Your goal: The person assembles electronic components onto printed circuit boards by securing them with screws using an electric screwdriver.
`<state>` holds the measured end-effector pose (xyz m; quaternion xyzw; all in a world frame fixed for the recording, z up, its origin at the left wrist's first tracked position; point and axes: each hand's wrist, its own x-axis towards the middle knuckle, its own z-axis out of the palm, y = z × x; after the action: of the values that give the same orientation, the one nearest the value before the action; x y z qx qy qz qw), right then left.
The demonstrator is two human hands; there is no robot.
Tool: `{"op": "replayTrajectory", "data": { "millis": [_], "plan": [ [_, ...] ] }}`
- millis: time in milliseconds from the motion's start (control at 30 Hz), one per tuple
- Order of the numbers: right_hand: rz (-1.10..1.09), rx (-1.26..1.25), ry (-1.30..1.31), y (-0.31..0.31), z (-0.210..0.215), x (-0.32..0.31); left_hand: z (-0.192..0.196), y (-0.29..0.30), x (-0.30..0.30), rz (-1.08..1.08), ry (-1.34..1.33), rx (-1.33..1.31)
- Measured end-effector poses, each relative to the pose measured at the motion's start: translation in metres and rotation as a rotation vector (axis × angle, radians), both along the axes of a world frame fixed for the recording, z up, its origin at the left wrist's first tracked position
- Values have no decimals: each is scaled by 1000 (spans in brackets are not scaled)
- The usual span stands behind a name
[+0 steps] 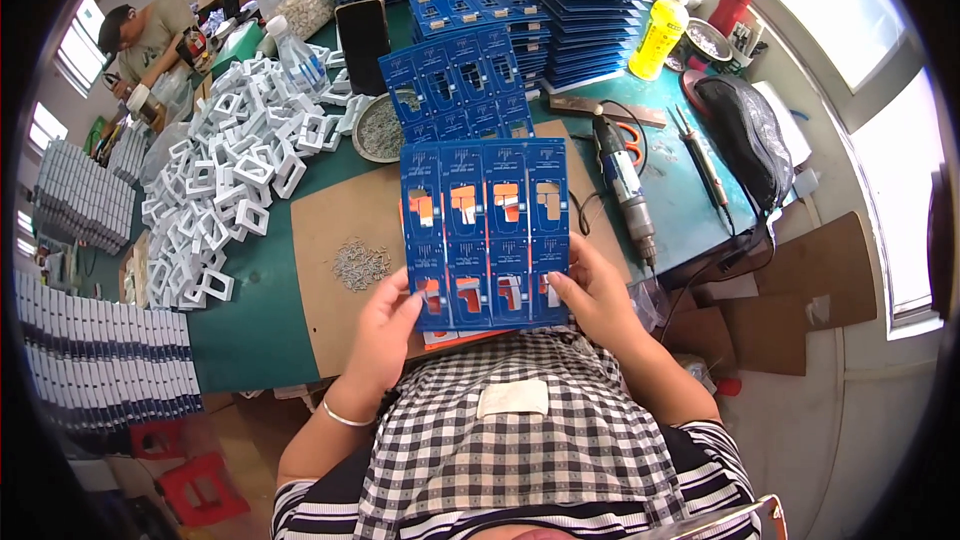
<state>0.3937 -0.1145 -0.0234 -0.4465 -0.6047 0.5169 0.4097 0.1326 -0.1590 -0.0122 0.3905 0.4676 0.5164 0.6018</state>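
A blue circuit board panel (487,240) with rows of cut-outs is held nearly flat between my two hands in front of my apron. My left hand (385,328) grips its lower left edge, thumb on top. My right hand (600,302) has the lower right edge, with the thumb pressed on the face. Orange and white show through the cut-outs, and an orange and white piece (462,338) pokes out under the near edge; the rest of it is hidden. Just beyond lies another blue circuit board panel (455,75). A small heap of screws (360,265) lies left of the held panel on a brown board (325,220).
White plastic frames (215,170) are heaped on the left, near a bowl of screws (380,128) and a phone (362,45). Tall stacks of blue panels (585,25) stand behind. An electric screwdriver (625,185), soldering iron (705,165) and yellow bottle (658,35) are right. A person (155,35) works far left.
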Motion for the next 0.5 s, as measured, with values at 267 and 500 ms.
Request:
{"op": "replayTrajectory", "data": {
  "millis": [267, 500],
  "plan": [
    [11, 96, -718, 5, 14, -10, -17, -18, -14, -9, 685, 250],
    [28, 51, -835, 10, 10, -13, -17, -15, -20, -77, 874, 286]
  ]
}}
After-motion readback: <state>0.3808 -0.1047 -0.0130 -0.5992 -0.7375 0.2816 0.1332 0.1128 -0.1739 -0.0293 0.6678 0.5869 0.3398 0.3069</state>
